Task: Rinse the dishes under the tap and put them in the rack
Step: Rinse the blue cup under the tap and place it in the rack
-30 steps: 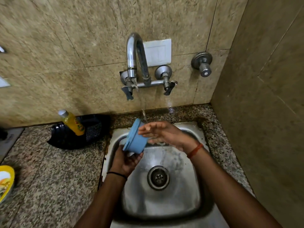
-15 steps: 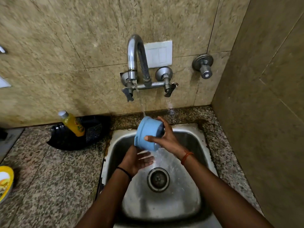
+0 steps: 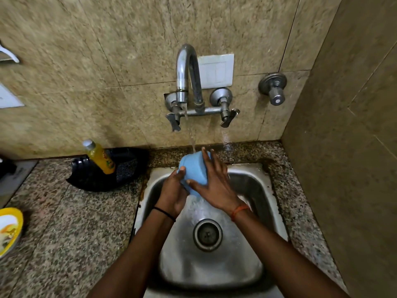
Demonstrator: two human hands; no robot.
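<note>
A light blue bowl is held upside down over the back of the steel sink, right under the stream from the wall tap. My left hand grips its lower left rim, thumb on the outside. My right hand lies over the bowl's right side with fingers spread up across it and thumb pressed on its front. Water hits the bowl's top and runs down into the basin toward the drain.
A black plastic holder with a yellow soap bottle sits on the granite counter left of the sink. A yellow-rimmed plate lies at the far left edge. A wall rises close on the right.
The left hand came up from below and took hold of the bowl's rim again. The right hand shifted from cradling the bowl to spreading over its side, and the bowl stayed under the stream.
</note>
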